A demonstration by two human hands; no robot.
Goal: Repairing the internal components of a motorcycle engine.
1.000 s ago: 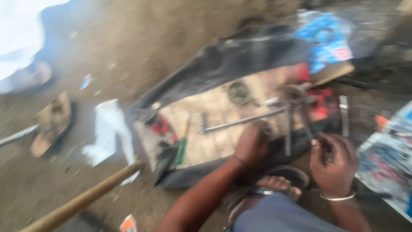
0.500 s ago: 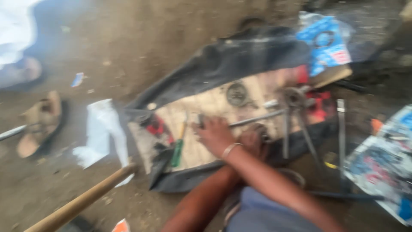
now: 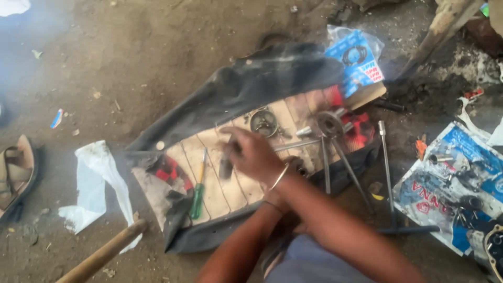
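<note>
- Since the earlier frame the right hand (image 3: 255,153) has crossed leftward over the left forearm and now sits above the middle of the cloth (image 3: 262,89), where before it was near the cloth's right edge.
- Right hand: fingers curled around a short dark tool (image 3: 226,166), whose lower end points down toward the pale striped part of the cloth; a metal bangle (image 3: 279,177) circles the wrist.
- Left hand: hidden beneath the right forearm, so I cannot tell whether it is spread or gripping anything.
- Just left of the dark tool lies a screwdriver (image 3: 198,189) with a green handle and yellow shaft, flat on the cloth.
- Right of the hand, a multi-armed wrench (image 3: 331,126) rests on the cloth, with a round metal part (image 3: 263,122) just beside it.
- A long T-handled tool (image 3: 387,173) lies on the dirt floor past the cloth's right edge.
- A blue printed packet (image 3: 357,60) sits at the cloth's top right corner.
- On the floor to the left: a white plastic bag (image 3: 94,183), a sandal (image 3: 15,175) and a wooden handle (image 3: 102,257).
</note>
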